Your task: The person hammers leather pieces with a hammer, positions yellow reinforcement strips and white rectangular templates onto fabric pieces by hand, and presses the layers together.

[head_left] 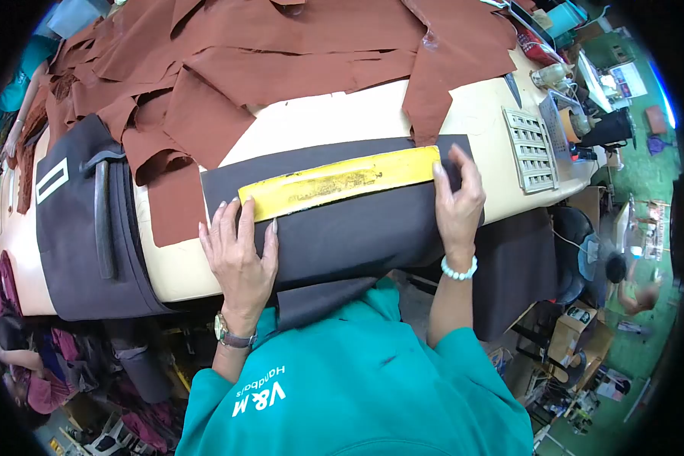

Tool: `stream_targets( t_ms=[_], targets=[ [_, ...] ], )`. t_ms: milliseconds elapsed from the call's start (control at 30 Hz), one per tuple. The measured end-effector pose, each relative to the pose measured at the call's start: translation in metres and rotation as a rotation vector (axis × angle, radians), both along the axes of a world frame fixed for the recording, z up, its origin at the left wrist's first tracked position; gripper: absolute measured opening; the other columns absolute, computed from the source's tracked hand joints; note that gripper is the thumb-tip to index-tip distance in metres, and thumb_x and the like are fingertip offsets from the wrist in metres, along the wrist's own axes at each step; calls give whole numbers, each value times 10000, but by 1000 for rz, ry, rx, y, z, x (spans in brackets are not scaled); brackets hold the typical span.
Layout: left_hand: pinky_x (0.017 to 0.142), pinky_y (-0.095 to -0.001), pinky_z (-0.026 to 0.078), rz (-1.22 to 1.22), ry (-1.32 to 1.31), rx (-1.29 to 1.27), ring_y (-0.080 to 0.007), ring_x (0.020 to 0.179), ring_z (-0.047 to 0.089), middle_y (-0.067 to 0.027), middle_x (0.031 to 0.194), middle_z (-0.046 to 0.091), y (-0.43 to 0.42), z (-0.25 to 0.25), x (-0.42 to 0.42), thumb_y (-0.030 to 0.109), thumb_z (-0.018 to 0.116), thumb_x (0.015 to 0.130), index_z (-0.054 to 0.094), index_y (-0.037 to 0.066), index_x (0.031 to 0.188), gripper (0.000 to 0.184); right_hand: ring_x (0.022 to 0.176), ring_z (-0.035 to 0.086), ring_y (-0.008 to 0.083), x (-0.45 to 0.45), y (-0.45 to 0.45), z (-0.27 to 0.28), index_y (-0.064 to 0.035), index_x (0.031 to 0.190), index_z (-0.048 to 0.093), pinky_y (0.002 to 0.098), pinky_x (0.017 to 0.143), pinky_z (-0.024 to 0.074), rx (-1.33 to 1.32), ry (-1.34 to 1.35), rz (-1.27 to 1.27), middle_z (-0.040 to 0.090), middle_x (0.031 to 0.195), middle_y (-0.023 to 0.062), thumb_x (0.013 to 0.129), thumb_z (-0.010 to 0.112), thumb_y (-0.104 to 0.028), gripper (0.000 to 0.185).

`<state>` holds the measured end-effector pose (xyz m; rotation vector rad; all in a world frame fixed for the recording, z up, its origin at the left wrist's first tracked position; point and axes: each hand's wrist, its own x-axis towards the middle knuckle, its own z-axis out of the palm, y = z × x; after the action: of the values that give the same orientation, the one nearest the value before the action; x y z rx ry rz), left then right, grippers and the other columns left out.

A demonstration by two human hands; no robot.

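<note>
A long yellow template (342, 182) with dark smudges lies across a dark grey sheet (349, 243) that hangs over the table's near edge. At the template's left end is my left hand (241, 254), fingers apart, its fingertips touching the template and the sheet. My right hand (458, 199) is at the other end, with its thumb against the template's corner and its fingers apart, resting on the sheet. Reddish-brown material (296, 68) lies just beyond, one pointed strip of it reaching down to the sheet's far edge.
A hammer (104, 213) lies on folded dark material (80, 251) at the left. A slotted beige tray (530, 150) and a grey basket (558, 125) stand at the right of the table (182, 270). A co-worker's arm (29, 106) shows at the far left.
</note>
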<state>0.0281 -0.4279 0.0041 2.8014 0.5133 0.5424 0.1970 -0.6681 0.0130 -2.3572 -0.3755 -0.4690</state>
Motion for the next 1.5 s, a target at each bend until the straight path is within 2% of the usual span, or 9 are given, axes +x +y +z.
stream_targets(
  t_ms=[200, 400, 500, 667, 933, 1033, 1133, 1267, 1500],
  targets=[
    [1025, -559, 283, -2, -8, 5, -330, 1200, 439, -150, 1219, 507, -1, -3, 0, 221, 653, 812, 548, 49, 1209, 445, 1053, 582, 317, 74, 36, 27, 35, 1254, 478, 365, 865, 468, 55, 434, 91, 601, 1100, 224, 861, 594, -96, 429],
    [1026, -561, 279, -1, -14, 20, -329, 1202, 438, -146, 1222, 508, -1, -5, -1, 219, 654, 812, 542, 52, 1216, 452, 1149, 549, 291, 90, 85, 38, 18, 1315, 439, 320, 973, 434, 632, 301, 688, 545, 1236, 221, 860, 514, -65, 469],
    [1029, -562, 275, -2, -13, 16, -327, 1202, 439, -144, 1222, 511, -1, -3, -2, 213, 658, 809, 539, 56, 1220, 456, 1153, 546, 278, 87, 62, 41, 22, 1289, 470, 328, 982, 420, 59, 55, 523, 541, 1247, 209, 862, 511, -71, 439],
    [1043, -556, 260, 11, -12, -8, -325, 1227, 435, -128, 1255, 507, -2, -5, -3, 185, 643, 818, 538, 72, 1238, 448, 847, 664, 324, 52, 52, 36, 41, 1213, 512, 401, 798, 500, -137, 328, 46, 682, 939, 153, 833, 574, -130, 422],
    [1037, -562, 266, 2, -28, 14, -329, 1209, 434, -146, 1230, 507, -1, -7, -2, 227, 647, 813, 545, 56, 1211, 445, 1105, 568, 343, 99, 137, 27, 20, 1345, 381, 393, 922, 466, 352, 473, 709, 538, 1239, 252, 841, 569, -119, 556],
    [1039, -559, 265, 3, -34, 7, -328, 1210, 434, -147, 1230, 506, -1, -7, -3, 230, 648, 814, 547, 52, 1210, 445, 1152, 525, 367, 106, 144, 25, -12, 1351, 391, 407, 972, 430, 4, 84, 647, 507, 1292, 222, 844, 570, -132, 551],
    [1038, -558, 266, -1, -35, 3, -328, 1212, 436, -152, 1239, 507, 0, -5, -5, 235, 666, 804, 546, 52, 1216, 467, 1138, 531, 367, 94, 108, 30, -16, 1273, 496, 396, 976, 427, 95, -64, 553, 554, 1235, 205, 858, 538, -101, 425],
    [1047, -542, 268, 3, 2, -33, -320, 1246, 427, -129, 1293, 494, -2, 4, -9, 206, 675, 803, 543, 65, 1233, 471, 1067, 594, 316, 39, 33, 32, 47, 1207, 532, 368, 928, 457, 96, 201, 174, 616, 1116, 203, 878, 511, -57, 345],
    [1026, -444, 342, -156, -229, -204, -309, 1214, 466, -179, 1275, 499, -22, 21, 12, 138, 741, 742, 540, 34, 1230, 537, 1263, 412, 375, -32, 2, 30, -43, 1437, 228, 482, 1030, 351, 1455, 724, 630, 330, 1405, 269, 916, 290, -623, 782]
  ],
)
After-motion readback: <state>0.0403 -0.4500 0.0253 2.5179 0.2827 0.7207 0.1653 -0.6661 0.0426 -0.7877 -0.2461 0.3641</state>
